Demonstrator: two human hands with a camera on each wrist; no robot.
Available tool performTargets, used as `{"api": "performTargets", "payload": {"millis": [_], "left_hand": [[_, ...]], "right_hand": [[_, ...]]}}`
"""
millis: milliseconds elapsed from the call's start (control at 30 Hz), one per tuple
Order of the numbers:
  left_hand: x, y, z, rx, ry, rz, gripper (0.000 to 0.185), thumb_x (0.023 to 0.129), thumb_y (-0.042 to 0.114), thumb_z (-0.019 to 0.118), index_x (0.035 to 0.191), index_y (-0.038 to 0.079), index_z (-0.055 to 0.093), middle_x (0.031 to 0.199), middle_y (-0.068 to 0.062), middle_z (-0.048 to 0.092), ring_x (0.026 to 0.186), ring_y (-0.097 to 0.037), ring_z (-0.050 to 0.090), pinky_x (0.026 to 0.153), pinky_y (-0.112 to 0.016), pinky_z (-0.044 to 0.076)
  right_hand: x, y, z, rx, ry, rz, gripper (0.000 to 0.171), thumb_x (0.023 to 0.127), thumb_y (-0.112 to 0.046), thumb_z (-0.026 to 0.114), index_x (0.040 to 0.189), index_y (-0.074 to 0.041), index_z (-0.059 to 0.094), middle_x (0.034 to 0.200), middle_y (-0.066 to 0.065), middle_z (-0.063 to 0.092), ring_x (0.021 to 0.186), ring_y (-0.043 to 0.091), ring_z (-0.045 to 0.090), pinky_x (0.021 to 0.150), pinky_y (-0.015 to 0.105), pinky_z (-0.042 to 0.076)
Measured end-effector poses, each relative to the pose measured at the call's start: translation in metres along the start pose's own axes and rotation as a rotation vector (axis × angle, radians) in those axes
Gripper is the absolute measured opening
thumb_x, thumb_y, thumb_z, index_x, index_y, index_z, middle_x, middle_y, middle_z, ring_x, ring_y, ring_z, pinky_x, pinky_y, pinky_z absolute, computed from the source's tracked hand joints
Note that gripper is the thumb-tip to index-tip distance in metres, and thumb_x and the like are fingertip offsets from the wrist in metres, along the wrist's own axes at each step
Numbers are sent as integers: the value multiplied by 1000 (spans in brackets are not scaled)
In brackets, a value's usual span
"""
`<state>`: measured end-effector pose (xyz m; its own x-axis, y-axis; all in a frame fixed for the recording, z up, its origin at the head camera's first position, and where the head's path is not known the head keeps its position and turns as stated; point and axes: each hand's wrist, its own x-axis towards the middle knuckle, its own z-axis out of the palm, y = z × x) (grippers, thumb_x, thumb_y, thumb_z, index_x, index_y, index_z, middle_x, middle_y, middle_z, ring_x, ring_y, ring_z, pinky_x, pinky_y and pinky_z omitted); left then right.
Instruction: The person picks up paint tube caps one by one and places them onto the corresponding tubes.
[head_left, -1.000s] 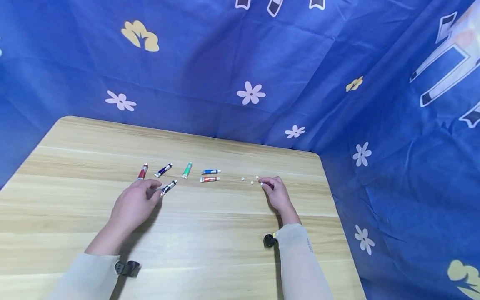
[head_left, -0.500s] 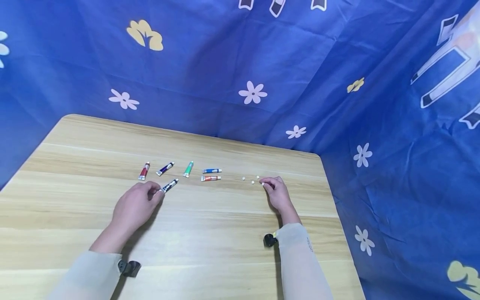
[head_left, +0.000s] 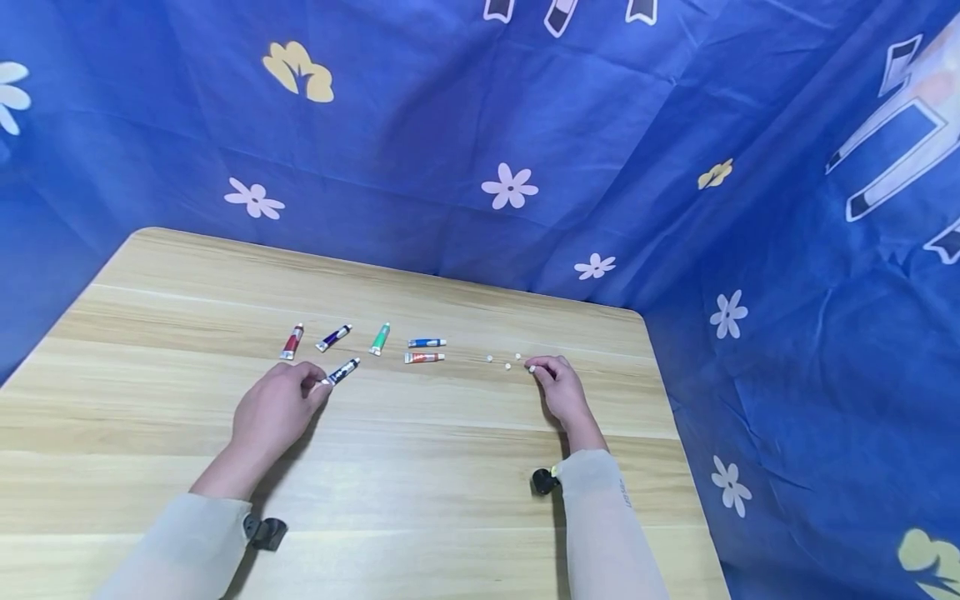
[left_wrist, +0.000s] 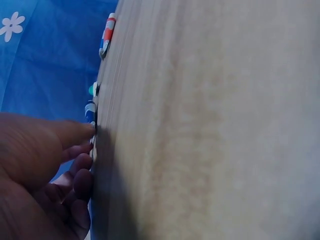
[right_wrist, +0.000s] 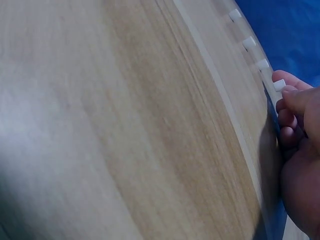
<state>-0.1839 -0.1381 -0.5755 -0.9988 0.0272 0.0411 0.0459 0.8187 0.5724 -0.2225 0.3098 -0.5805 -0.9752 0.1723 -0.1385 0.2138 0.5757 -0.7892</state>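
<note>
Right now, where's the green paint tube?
In the head view the green paint tube lies on the wooden table, in the far row of tubes, between the dark purple tube and the blue tube, beyond the left hand.

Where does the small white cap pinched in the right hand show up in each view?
Head: small white cap at the right hand fingertips, centre right.
Left wrist: not in view.
Right wrist: cap at far right, nearest of a row.
Shared landmark: the light wooden table.
</note>
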Motion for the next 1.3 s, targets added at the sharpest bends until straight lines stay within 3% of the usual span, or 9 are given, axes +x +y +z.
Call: {"api": "performTargets", "payload": {"millis": [500,767,967,1133,1300], "left_hand": [[0,5,0,-19,9,-13,15,100,23,73,104,9,74,93,-12,72,80,-28,65,62,-40,45],[0,7,0,-46,0,-46,17,104,20,61,102,6,71,91,-13,70,79,-29,64,64,-40,45],[-4,5,0,-58,-16,-68,23,106,18,55,105,1,70,93,-17,72,79,-32,66,67,-45,49],[-9,7,-2,-82,-38,-83,25,110,17,52,111,-3,67,99,-24,73,86,-40,68,76,-56,53],[-16,13,-7,-120,-41,-85,25,112,18,52,116,-3,64,108,-29,74,98,-50,70,86,-65,53]], "right_hand": [[2,3,-2,47,9,30,18,111,-18,62,119,-18,78,118,2,64,115,21,59,102,34,45],[4,4,-2,90,21,17,19,111,-17,61,119,-15,78,117,4,64,114,22,58,101,33,45],[0,3,-1,131,16,57,20,112,-17,60,120,-14,77,123,6,65,121,25,59,108,38,46],[0,2,-3,236,-1,75,22,113,-15,57,124,-10,74,129,8,70,120,21,63,110,35,52],[5,4,-7,391,29,68,23,113,-10,55,127,0,71,119,9,72,103,13,65,95,20,56]]}}
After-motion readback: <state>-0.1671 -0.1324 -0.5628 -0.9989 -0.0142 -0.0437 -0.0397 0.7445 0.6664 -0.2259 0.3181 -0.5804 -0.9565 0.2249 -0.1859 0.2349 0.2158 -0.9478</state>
